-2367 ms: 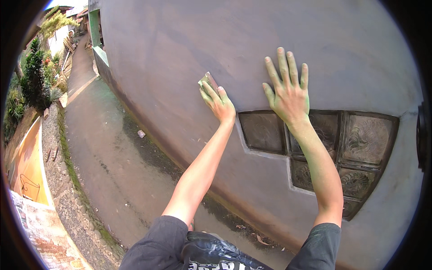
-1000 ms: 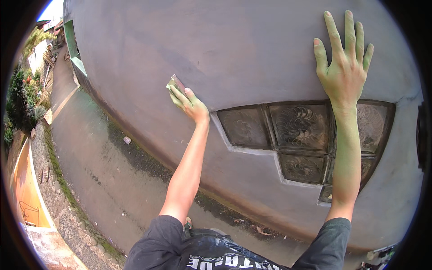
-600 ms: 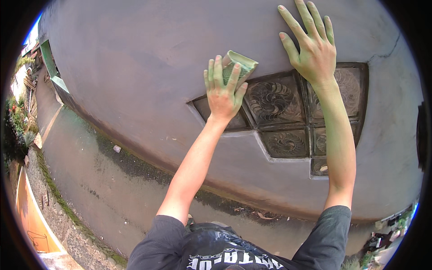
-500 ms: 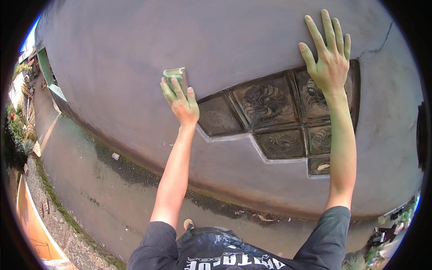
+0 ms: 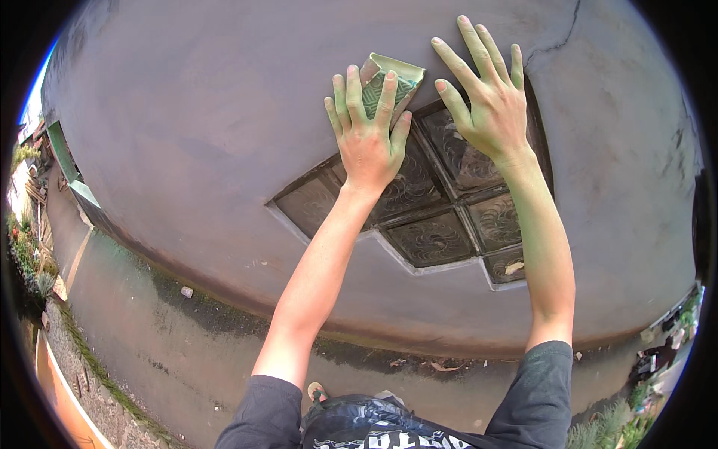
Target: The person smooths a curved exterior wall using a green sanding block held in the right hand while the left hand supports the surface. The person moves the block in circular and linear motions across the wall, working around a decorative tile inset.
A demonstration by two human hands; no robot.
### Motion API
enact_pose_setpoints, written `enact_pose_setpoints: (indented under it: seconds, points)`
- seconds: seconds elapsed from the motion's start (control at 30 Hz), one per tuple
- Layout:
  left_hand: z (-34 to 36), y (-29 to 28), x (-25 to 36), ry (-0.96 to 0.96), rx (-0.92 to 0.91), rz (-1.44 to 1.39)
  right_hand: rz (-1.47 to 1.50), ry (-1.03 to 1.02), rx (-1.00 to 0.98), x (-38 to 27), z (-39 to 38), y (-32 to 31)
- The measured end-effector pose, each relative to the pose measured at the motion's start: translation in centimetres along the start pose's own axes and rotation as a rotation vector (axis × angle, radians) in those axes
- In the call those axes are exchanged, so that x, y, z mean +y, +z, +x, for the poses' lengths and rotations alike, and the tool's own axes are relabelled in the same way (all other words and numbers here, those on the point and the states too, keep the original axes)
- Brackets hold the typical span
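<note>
My left hand (image 5: 366,142) presses a folded sheet of what looks like sandpaper (image 5: 383,96) against the grey plastered wall (image 5: 224,135). The piece has a patterned green face and a pale folded edge; its underside is hidden. Spread fingers lie over it, just above a set of dark patterned glass blocks (image 5: 432,238) in the wall. To the right, my right hand (image 5: 486,108) is open, fingers apart and holding nothing. It lies flat on or close to the wall at the blocks' upper right; contact cannot be made out. Greenish dust coats both hands.
A pale stepped edge (image 5: 419,271) borders the blocks' underside, and a thin crack (image 5: 557,46) runs up the wall at right. Below is a paved path (image 5: 176,329) with bits of debris along the wall's foot. Plants (image 5: 26,251) grow far left; an orange panel (image 5: 63,396) stands lower left.
My left hand has slid right and upward along the wall with the sandpaper, which has turned slightly. The view has shifted, so my right hand and the blocks appear further left.
</note>
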State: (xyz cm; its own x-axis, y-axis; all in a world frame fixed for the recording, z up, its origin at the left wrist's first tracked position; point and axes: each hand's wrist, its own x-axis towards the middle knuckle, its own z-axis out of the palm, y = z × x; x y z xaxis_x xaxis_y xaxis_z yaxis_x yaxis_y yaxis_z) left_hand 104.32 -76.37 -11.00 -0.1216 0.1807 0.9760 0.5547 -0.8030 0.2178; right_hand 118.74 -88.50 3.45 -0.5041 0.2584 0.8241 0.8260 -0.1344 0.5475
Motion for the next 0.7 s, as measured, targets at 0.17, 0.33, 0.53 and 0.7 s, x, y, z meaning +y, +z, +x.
enact_pose_setpoints:
  seconds: [0.17, 0.33, 0.53, 0.7]
  points:
    - [0.6, -2.7, -4.3, 0.052, 0.208, 0.001, 0.0, 0.092, 0.028, 8.6, -3.9, -6.2]
    - [-2.1, -0.5, -4.5, -0.328, 0.294, 0.056, -0.114, 0.082, 0.012, 13.5, -9.3, -6.7]
    - [8.6, 2.7, 6.2, 0.017, 0.285, 0.049, -0.129, 0.152, -0.01, 13.9, -10.9, -5.6]
    - [12.0, 4.5, 17.3, 0.229, 0.194, 0.021, -0.064, 0.109, 0.05, 13.9, -10.7, -6.3]
